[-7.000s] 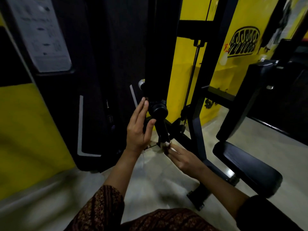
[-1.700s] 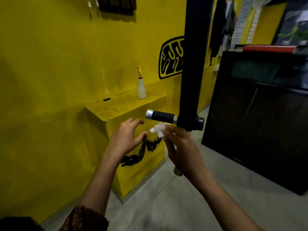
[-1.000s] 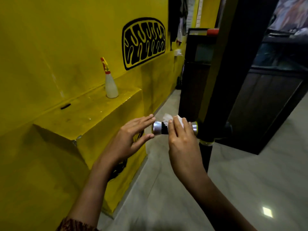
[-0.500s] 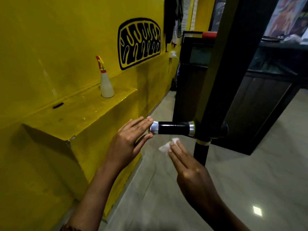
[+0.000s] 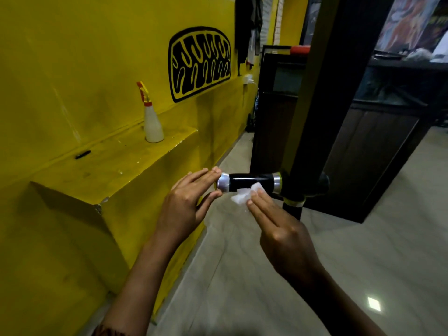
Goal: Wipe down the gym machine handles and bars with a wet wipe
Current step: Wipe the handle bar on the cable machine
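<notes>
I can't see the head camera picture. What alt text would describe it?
A person's right hand presses a white wet wipe against the underside of a short black gym machine handle, while the open left hand touches its silver end cap. Behind, a spray bottle stands on a yellow ledge.

Left hand (image 5: 184, 202) flat (fingers extended); right hand (image 5: 278, 229) pinching.

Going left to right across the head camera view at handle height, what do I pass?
Yellow ledge → left hand → handle's silver end cap → wet wipe → black upright bar
</notes>
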A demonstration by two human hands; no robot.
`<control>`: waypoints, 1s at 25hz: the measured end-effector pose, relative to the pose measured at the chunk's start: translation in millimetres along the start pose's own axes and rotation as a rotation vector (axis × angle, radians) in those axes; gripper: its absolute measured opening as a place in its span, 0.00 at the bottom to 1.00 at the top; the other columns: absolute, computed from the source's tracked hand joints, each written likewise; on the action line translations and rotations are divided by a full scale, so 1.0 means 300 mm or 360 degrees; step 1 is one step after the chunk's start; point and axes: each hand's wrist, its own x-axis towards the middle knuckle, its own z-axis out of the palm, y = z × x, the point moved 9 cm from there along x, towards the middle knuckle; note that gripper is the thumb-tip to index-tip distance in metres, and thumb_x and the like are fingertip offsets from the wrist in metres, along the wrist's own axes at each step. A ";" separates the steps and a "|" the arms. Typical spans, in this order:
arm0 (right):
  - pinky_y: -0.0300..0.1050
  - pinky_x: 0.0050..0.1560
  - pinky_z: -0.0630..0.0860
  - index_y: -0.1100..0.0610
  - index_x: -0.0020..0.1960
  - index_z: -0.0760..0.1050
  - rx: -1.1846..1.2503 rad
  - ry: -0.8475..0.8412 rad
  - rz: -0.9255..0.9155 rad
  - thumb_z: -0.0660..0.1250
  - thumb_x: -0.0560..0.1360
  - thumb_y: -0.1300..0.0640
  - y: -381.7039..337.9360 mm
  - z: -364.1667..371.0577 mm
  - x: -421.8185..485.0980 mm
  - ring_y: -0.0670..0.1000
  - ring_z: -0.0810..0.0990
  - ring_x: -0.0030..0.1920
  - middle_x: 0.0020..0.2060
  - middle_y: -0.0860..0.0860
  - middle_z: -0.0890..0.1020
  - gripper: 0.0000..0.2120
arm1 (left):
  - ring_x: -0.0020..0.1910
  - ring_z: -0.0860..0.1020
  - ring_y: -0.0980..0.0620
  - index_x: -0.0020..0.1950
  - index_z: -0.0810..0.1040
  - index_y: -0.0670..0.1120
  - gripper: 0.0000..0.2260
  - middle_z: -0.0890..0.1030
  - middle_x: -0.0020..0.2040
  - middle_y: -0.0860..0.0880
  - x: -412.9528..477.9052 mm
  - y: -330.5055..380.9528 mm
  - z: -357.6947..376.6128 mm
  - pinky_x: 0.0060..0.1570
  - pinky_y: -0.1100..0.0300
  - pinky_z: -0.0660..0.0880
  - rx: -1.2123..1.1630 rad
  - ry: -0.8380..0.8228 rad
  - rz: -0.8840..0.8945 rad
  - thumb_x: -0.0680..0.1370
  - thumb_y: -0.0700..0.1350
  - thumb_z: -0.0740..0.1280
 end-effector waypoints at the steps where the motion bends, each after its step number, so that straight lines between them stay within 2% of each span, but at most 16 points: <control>1: 0.54 0.61 0.71 0.68 0.58 0.75 0.0012 0.0056 0.0039 0.56 0.77 0.67 0.001 -0.014 0.026 0.61 0.76 0.60 0.57 0.65 0.78 0.14 | 0.60 0.74 0.51 0.63 0.76 0.42 0.20 0.78 0.61 0.46 -0.002 0.002 -0.002 0.57 0.49 0.75 -0.0001 0.0012 -0.0002 0.76 0.52 0.61; 3: 0.52 0.65 0.68 0.68 0.59 0.75 0.0034 0.0049 0.0045 0.48 0.80 0.63 -0.015 0.012 0.104 0.61 0.76 0.61 0.58 0.64 0.78 0.19 | 0.59 0.74 0.52 0.61 0.77 0.41 0.20 0.79 0.59 0.44 -0.006 0.006 -0.007 0.56 0.50 0.75 0.0026 0.0045 -0.0001 0.75 0.51 0.61; 5: 0.49 0.64 0.68 0.66 0.59 0.77 0.0019 -0.0070 -0.0024 0.52 0.75 0.62 -0.029 0.072 0.156 0.60 0.78 0.59 0.57 0.61 0.80 0.20 | 0.59 0.73 0.53 0.61 0.77 0.41 0.20 0.80 0.58 0.44 -0.006 0.006 -0.010 0.57 0.55 0.73 0.0065 0.0046 0.0004 0.77 0.53 0.60; 6: 0.47 0.61 0.71 0.65 0.58 0.78 -0.0024 -0.0149 -0.0036 0.53 0.72 0.61 -0.020 0.090 0.161 0.58 0.79 0.57 0.56 0.60 0.81 0.20 | 0.59 0.73 0.53 0.61 0.77 0.42 0.22 0.79 0.59 0.45 -0.003 0.007 -0.010 0.58 0.58 0.70 0.0083 0.0031 0.0009 0.78 0.56 0.58; 8: 0.47 0.56 0.76 0.65 0.56 0.79 -0.0133 -0.0201 0.0001 0.61 0.70 0.63 0.027 0.087 0.138 0.57 0.80 0.56 0.54 0.59 0.81 0.17 | 0.60 0.73 0.53 0.62 0.77 0.44 0.23 0.79 0.60 0.47 0.006 0.009 -0.011 0.59 0.60 0.67 0.0125 0.0013 0.0024 0.79 0.58 0.55; 9: 0.49 0.58 0.75 0.66 0.55 0.79 -0.0188 -0.0216 0.0041 0.68 0.67 0.66 0.043 0.068 0.113 0.59 0.80 0.56 0.54 0.61 0.81 0.17 | 0.60 0.72 0.53 0.62 0.77 0.44 0.22 0.79 0.60 0.47 0.009 0.010 -0.010 0.59 0.59 0.68 0.0137 0.0010 0.0026 0.79 0.57 0.55; 11: 0.51 0.60 0.73 0.69 0.52 0.79 -0.0229 -0.0361 0.0143 0.79 0.55 0.68 0.055 0.031 0.044 0.63 0.80 0.54 0.52 0.65 0.81 0.26 | 0.60 0.72 0.53 0.62 0.77 0.44 0.21 0.79 0.60 0.47 0.008 0.017 -0.008 0.58 0.55 0.69 0.0136 0.0018 0.0003 0.77 0.55 0.58; 13: 0.50 0.48 0.79 0.69 0.48 0.81 -0.0254 -0.0430 0.0210 0.81 0.47 0.66 0.046 -0.014 0.016 0.61 0.82 0.48 0.47 0.64 0.82 0.29 | 0.60 0.72 0.53 0.62 0.77 0.43 0.20 0.79 0.60 0.47 0.006 0.021 -0.004 0.57 0.56 0.69 0.0123 0.0027 -0.0037 0.75 0.52 0.60; 14: 0.50 0.47 0.80 0.69 0.49 0.80 -0.0254 -0.0393 0.0237 0.79 0.50 0.66 0.043 -0.033 0.029 0.61 0.82 0.48 0.47 0.63 0.82 0.27 | 0.60 0.72 0.54 0.62 0.77 0.43 0.20 0.79 0.60 0.47 0.006 0.021 -0.002 0.57 0.57 0.69 0.0116 0.0029 -0.0049 0.75 0.52 0.61; 15: 0.52 0.50 0.79 0.69 0.52 0.79 -0.0287 -0.0330 0.0271 0.76 0.57 0.66 0.051 -0.044 0.055 0.61 0.81 0.50 0.49 0.64 0.82 0.23 | 0.59 0.72 0.54 0.62 0.77 0.43 0.20 0.79 0.60 0.47 0.006 0.020 0.000 0.56 0.57 0.69 0.0106 0.0029 -0.0055 0.75 0.52 0.61; 17: 0.56 0.61 0.70 0.68 0.56 0.78 -0.0522 -0.0310 0.0303 0.63 0.68 0.64 0.077 -0.024 0.107 0.61 0.78 0.56 0.52 0.63 0.81 0.17 | 0.59 0.72 0.54 0.62 0.77 0.43 0.20 0.79 0.59 0.47 0.004 0.015 0.001 0.56 0.56 0.70 0.0094 0.0034 -0.0068 0.75 0.52 0.61; 19: 0.55 0.63 0.60 0.65 0.58 0.78 -0.0773 -0.0391 0.0298 0.59 0.69 0.61 0.096 0.024 0.119 0.59 0.77 0.59 0.52 0.61 0.81 0.19 | 0.58 0.73 0.54 0.62 0.77 0.43 0.20 0.79 0.59 0.47 0.001 0.017 -0.005 0.55 0.57 0.70 0.0109 0.0048 -0.0069 0.75 0.52 0.61; 21: 0.54 0.64 0.58 0.66 0.60 0.76 -0.0748 -0.0396 0.0320 0.61 0.69 0.62 0.107 0.046 0.092 0.60 0.76 0.61 0.55 0.62 0.80 0.21 | 0.58 0.73 0.54 0.62 0.77 0.43 0.20 0.79 0.59 0.47 -0.001 0.020 -0.012 0.55 0.57 0.70 0.0123 0.0051 -0.0066 0.75 0.52 0.61; 23: 0.55 0.66 0.63 0.67 0.59 0.76 -0.0545 -0.0331 0.0292 0.64 0.65 0.66 0.084 0.039 0.046 0.60 0.77 0.60 0.56 0.64 0.80 0.22 | 0.58 0.73 0.54 0.63 0.77 0.44 0.20 0.79 0.59 0.47 -0.001 0.011 -0.014 0.55 0.59 0.70 0.0141 0.0042 -0.0073 0.75 0.52 0.61; 25: 0.53 0.58 0.75 0.67 0.57 0.78 -0.0344 -0.0274 0.0266 0.66 0.63 0.69 0.046 0.014 -0.006 0.61 0.80 0.55 0.53 0.63 0.81 0.21 | 0.59 0.73 0.54 0.63 0.76 0.44 0.20 0.79 0.60 0.48 -0.002 0.006 -0.013 0.55 0.64 0.68 0.0134 0.0045 -0.0078 0.75 0.52 0.61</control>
